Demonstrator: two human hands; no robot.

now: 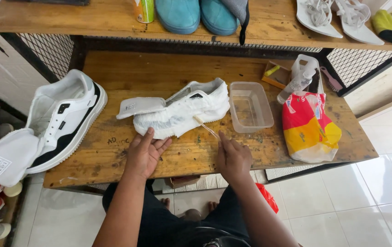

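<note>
A white sneaker (184,110) wrapped in white tissue lies on its side in the middle of the wooden table (127,73), its tongue sticking out to the left. My left hand (144,153) rests flat with fingers spread, fingertips touching the sneaker's lower edge. My right hand (233,158) grips a thin brush (206,127) whose pale tip touches the wrapped sole. A clear plastic tub (251,106) sits just right of the shoe.
A second white-and-black sneaker (63,121) lies at the table's left edge. A red-and-yellow bag (308,128), a spray bottle (296,82) and small brushes stand at the right. An upper shelf (269,27) carries blue slippers, white sandals and a can.
</note>
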